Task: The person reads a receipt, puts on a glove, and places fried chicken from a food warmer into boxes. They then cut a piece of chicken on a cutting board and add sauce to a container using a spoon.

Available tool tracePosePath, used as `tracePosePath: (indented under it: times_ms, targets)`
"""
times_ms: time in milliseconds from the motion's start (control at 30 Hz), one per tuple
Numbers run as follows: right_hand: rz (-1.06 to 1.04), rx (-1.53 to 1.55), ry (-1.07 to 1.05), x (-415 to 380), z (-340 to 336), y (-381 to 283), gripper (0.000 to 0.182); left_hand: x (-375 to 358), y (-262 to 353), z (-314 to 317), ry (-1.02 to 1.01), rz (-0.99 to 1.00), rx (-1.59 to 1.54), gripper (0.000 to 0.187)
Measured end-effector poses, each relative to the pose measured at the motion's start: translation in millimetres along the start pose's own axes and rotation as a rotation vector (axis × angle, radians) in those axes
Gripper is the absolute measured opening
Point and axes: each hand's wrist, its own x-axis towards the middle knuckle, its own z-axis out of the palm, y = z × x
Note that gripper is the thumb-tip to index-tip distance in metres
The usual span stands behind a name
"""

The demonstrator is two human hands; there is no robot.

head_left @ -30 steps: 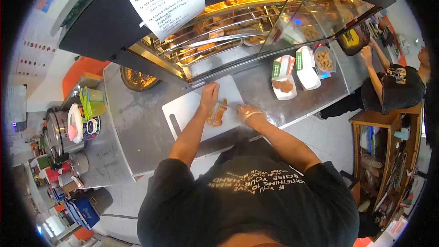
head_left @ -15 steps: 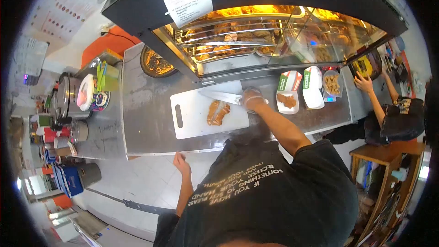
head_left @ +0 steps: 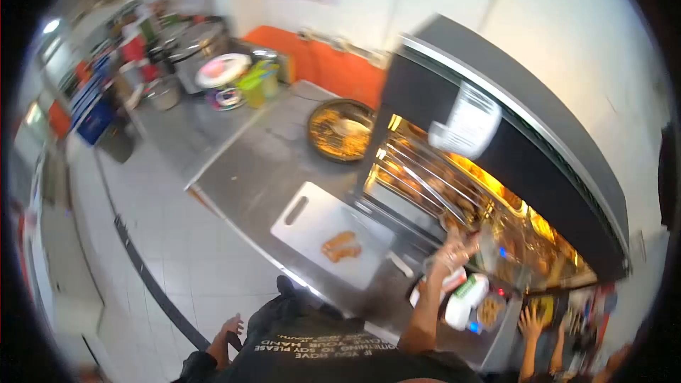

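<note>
My right hand (head_left: 454,247), in a clear glove and blurred, reaches up to the front of the lit food warmer (head_left: 521,241). Its fingers look apart, near the end of a long metal bar (head_left: 433,191), perhaps tongs; I see no firm grip. My left hand (head_left: 231,326) hangs low over the floor, holding nothing, fingers loosely apart. Browned cooked meat (head_left: 341,247) lies cut in strips on the white cutting board (head_left: 298,230). A knife with a pale handle (head_left: 401,264) rests at the board's right side; its blade is hard to make out.
A round dark pan of orange-brown food (head_left: 339,135) stands left of the warmer. Takeaway boxes (head_left: 464,294) and a tub of brown pieces (head_left: 489,310) sit at the right. Another person's hand (head_left: 530,325) shows beyond. Green containers (head_left: 259,85) stand at the far left.
My right hand has let go of the knife and moved up to the warmer's opening. The view has swung left and tilted. My left hand still hangs beside my body.
</note>
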Motion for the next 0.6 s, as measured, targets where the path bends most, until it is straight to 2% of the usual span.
tracePosePath:
  times_ms: [67,100,133,167,200,233,267,300,333,367,400,467,533,600]
  targets:
    - [-0.019,-0.027,-0.015,-9,12,-5,0.070,18,-48,-26,-0.014,-0.053,-0.073,0.082]
    - [0.077,0.035,-0.037,-13,21,-16,0.071,26,-70,-39,-0.071,0.005,-0.020,0.092]
    - [0.173,0.094,-0.054,-16,29,-28,0.073,32,-87,-51,-0.167,0.150,0.068,0.104]
    - [0.155,0.044,-0.090,-18,34,-26,0.071,27,-91,-57,-0.268,0.354,0.159,0.118]
    - [0.136,-0.006,-0.126,-19,38,-23,0.070,32,-109,-64,-0.248,0.296,0.162,0.118]
    - [0.103,-0.093,-0.171,-27,47,-21,0.068,22,-125,-77,-0.188,0.685,0.546,0.118]
    - [0.238,-0.075,-0.230,-25,59,-57,0.066,-1,-126,-88,0.052,1.068,0.910,0.118]
    - [0.200,-0.201,-0.209,-31,69,-71,0.068,-1,-141,-96,-0.003,0.815,0.802,0.105]
    - [0.310,-0.133,-0.247,-37,78,-73,0.068,0,-156,-104,-0.018,0.568,0.693,0.092]
    - [0.417,-0.052,-0.274,-41,93,-75,0.068,0,-159,-111,0.005,0.531,0.776,0.085]
    - [0.429,-0.041,-0.273,-46,106,-81,0.069,-1,-161,-119,0.024,0.494,0.860,0.078]
    - [0.504,0.046,-0.199,-61,134,-77,0.074,-27,-189,-128,0.149,0.285,0.234,0.053]
    - [0.430,-0.023,-0.174,-79,156,-98,0.075,-35,-212,-151,0.212,0.173,-0.079,0.049]
    - [0.382,0.165,-0.164,-77,182,-68,0.073,-13,-222,-182,0.245,-0.214,-0.429,0.046]
